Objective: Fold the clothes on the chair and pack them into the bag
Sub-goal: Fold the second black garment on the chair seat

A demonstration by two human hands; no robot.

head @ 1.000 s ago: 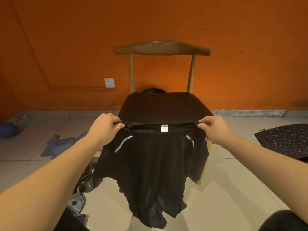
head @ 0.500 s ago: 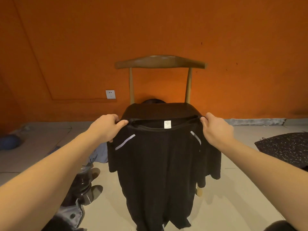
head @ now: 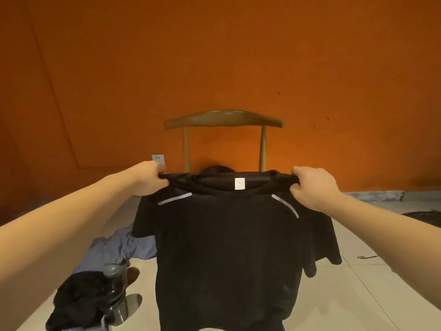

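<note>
Black T-shirt [head: 226,247] hangs spread before the chair [head: 224,119], left hand [head: 149,181] and right hand [head: 315,187] each pinching a shoulder; folding likely wants it laid flat next.

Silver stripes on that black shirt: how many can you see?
2. One stripe sits on the black shirt near the left hand, the other stripe near the right hand. The shirt's far side is hidden.
</note>
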